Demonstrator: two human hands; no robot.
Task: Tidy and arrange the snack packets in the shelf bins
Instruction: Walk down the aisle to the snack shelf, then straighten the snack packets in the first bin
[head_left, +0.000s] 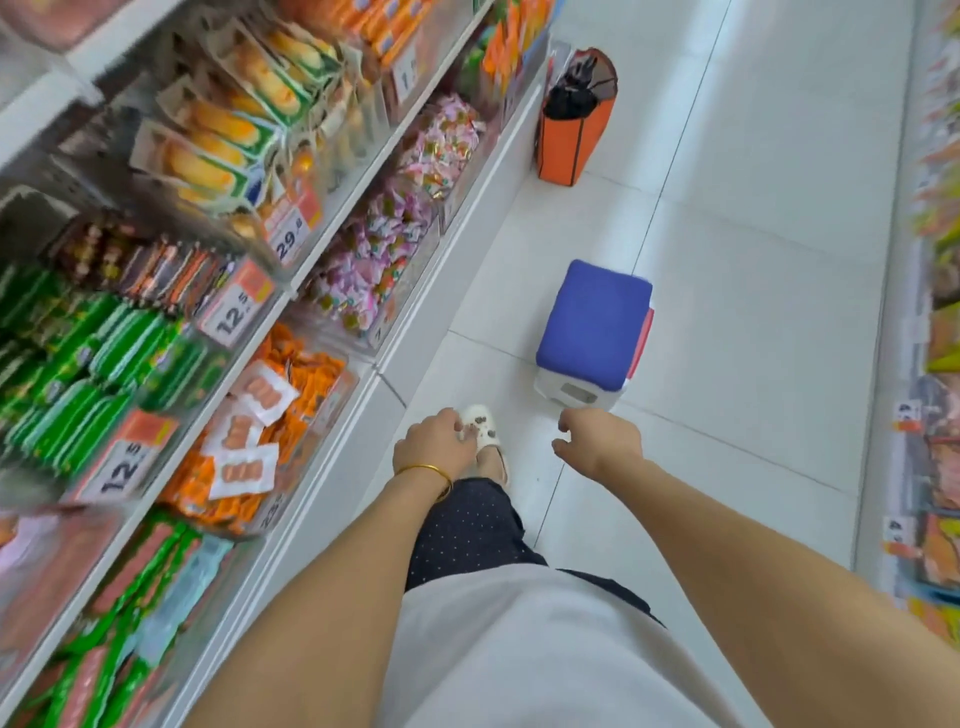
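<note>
Clear shelf bins run along the left, filled with snack packets: orange packets (291, 379) with three white packets (244, 441) lying loose on top, pink and white packets (384, 249), green packets (98, 364) and yellow cake packs (223, 140). My left hand (431, 441), with a gold bangle at the wrist, hangs over the aisle floor with loosely curled fingers and holds nothing. My right hand (602, 441) hangs beside it, fingers loosely curled and empty. Both hands are to the right of the bins and apart from them.
A blue-topped stool (592, 327) stands on the white tiled floor (727, 260) just ahead of my right hand. An orange bag (571, 140) leans against the shelf base further on. Another shelf (935, 364) lines the right edge. My slippered foot (485, 431) is below my left hand.
</note>
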